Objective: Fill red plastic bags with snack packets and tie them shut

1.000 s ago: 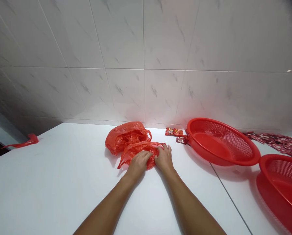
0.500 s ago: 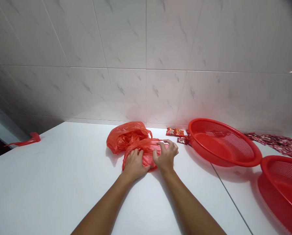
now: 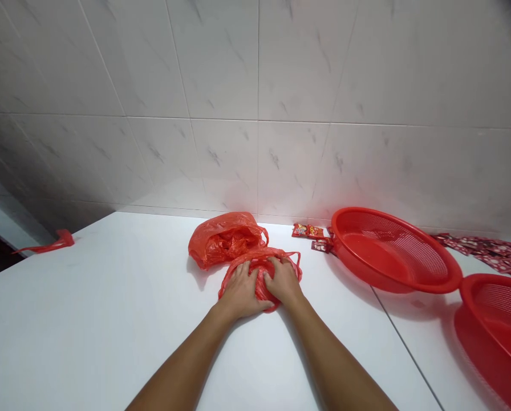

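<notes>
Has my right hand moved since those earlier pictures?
Yes. Your right hand has moved left, away from the small red packets beside the basket.

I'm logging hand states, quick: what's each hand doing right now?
Left hand: open, thumb spread, resting on the nearer red bag.
Right hand: touching the same bag; whether it grips cannot be told.

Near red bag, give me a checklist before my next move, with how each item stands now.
1. Left hand on near bag: ok.
2. Right hand on near bag: ok.
3. Near bag smoothed flat: not ok, it is crumpled.
4. Near bag apart from far bag: cannot tell, they overlap in view.
5. Packets away from both hands: ok, they lie by the left basket.
</notes>
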Available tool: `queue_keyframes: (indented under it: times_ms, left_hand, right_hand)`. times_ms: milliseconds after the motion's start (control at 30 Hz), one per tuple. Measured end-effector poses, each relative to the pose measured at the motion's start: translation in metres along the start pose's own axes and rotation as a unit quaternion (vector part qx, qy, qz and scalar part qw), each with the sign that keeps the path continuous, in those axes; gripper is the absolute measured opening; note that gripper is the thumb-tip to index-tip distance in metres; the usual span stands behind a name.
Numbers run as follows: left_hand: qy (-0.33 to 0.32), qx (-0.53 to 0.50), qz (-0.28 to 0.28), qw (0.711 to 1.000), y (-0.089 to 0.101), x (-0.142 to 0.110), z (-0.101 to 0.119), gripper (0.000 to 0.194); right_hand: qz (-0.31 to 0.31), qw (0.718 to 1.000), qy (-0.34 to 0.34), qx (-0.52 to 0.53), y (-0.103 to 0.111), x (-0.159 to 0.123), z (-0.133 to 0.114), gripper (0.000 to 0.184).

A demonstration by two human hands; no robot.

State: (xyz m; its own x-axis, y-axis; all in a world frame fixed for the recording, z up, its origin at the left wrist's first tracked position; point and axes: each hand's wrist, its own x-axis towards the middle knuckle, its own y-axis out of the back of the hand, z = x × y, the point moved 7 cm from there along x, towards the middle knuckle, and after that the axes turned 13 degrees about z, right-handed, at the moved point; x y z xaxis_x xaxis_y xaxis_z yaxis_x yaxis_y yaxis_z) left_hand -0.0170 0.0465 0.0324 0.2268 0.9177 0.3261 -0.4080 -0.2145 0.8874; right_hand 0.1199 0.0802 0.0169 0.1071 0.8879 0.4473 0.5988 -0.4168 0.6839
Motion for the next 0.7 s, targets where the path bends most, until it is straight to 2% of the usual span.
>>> queue_keyframes:
  times_ms: [167, 333, 533, 700]
  left_hand:
    - [-0.061, -0.029, 0.025, 0.997, 0.001, 0.003, 0.008, 0.064]
    - [-0.021, 0.0, 0.031, 0.999, 0.0, 0.005, -0.005, 0.073]
    - [0.011, 0.015, -0.036, 0.999, -0.014, 0.004, -0.015, 0.1]
    - [-0.022, 0.016, -0.078, 0.997, -0.025, -0.004, 0.002, 0.097]
  right_hand:
    - [-0.049, 0.997, -0.044, -0.04, -0.004, -0.004, 0.014, 0.072]
    - [-0.074, 0.994, -0.06, -0.045, -0.01, -0.005, 0.019, 0.078]
    - [-0.137, 0.986, -0.081, -0.047, -0.012, -0.006, 0.018, 0.078]
    - [-0.175, 0.979, -0.084, -0.059, 0.001, -0.019, 0.01, 0.074]
